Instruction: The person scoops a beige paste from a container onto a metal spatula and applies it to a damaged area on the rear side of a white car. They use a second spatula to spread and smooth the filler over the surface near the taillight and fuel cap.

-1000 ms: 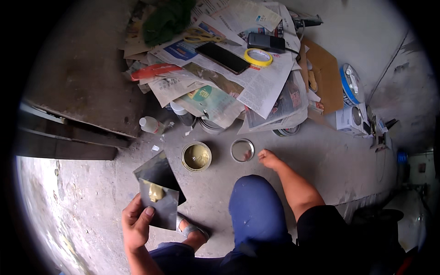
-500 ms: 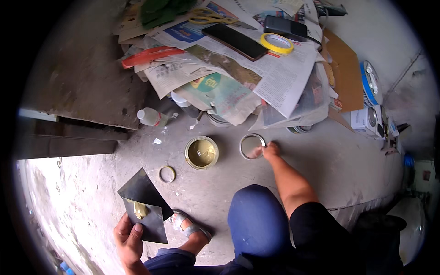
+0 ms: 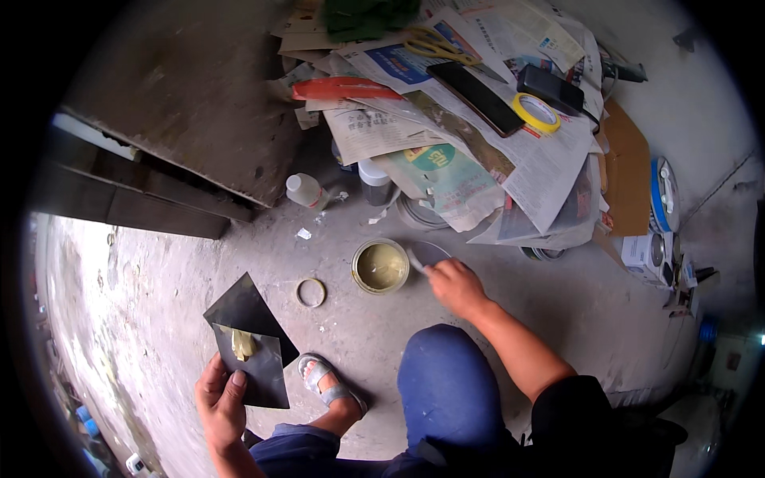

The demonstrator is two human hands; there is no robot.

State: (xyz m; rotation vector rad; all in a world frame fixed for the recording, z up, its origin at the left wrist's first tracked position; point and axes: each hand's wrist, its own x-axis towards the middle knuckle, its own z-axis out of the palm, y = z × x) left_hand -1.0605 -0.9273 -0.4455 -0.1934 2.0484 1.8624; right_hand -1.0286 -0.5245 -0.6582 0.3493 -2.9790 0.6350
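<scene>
My left hand (image 3: 221, 402) is closed on two thin dark flat sheets (image 3: 267, 382), thumb on top, at lower left. A dab of olive-yellow paste (image 3: 243, 344) sits on the upper sheet. My right hand (image 3: 458, 288) is closed round a thin, pale grey, blade-like tool (image 3: 417, 261); its exact kind is blurred. The tool's tip is beside the right rim of an open round can (image 3: 356, 273), which holds the same coloured paste (image 3: 382, 267). Behind the tool and my fingers, a round lid (image 3: 434, 249) lies on the floor, partly hidden.
A tape ring (image 3: 310, 292) lies left of the can. Beyond stand a small white-capped bottle (image 3: 307, 192) and a jar (image 3: 374, 183). Newspapers (image 3: 550, 171) carry scissors (image 3: 434, 44), a phone (image 3: 476, 99) and yellow tape (image 3: 536, 113). At right is a blue-rimmed tin (image 3: 658, 195).
My right hand has moved left from the lid toward the can, and the pale tool now shows in it. The whole view has shifted, while my left hand still holds the sheets.
</scene>
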